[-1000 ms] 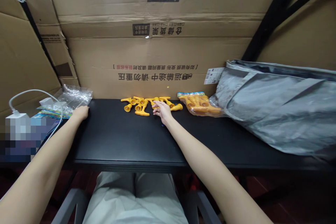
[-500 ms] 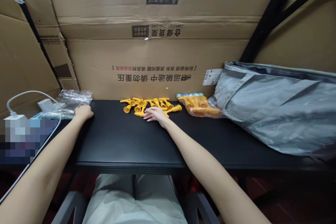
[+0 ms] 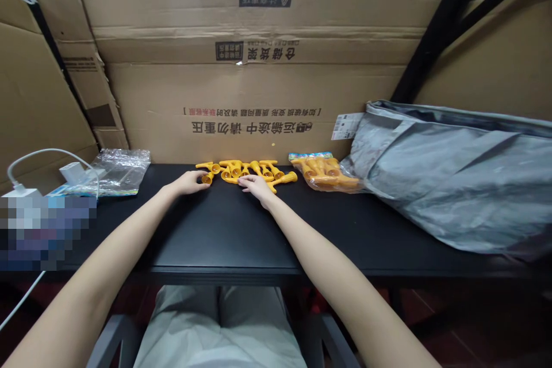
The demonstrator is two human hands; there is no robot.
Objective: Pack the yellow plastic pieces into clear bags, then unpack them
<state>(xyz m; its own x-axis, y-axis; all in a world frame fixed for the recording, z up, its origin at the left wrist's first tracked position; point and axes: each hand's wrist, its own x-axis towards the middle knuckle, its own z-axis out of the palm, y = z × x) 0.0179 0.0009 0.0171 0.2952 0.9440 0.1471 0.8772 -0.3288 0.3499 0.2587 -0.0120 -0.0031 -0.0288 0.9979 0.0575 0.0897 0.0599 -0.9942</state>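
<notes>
Several yellow plastic pipe-shaped toys (image 3: 254, 168), each with a round bowl and a stem, lie in a loose row against the cardboard on the black table. At the row's left end, my left hand (image 3: 190, 183) has its fingers and thumb curled round the bowl of one yellow toy pipe (image 3: 207, 179). My right hand (image 3: 256, 187) is at the front middle of the row, fingertips closed on the stem of another yellow toy pipe (image 3: 231, 180). A further yellow toy pipe (image 3: 288, 177) lies just right of that hand.
A clear bag of yellow toy pipes (image 3: 321, 172) lies to the right, by a large grey fabric bag (image 3: 448, 178). At left are a crumpled clear plastic bag (image 3: 125, 171), a white charger (image 3: 73, 172) and a cable. Cardboard (image 3: 254, 86) walls the back.
My left hand has left the clear plastic bag and moved right to the yellow pipes. The front pipes at my right hand have shifted slightly back, with that hand almost in place.
</notes>
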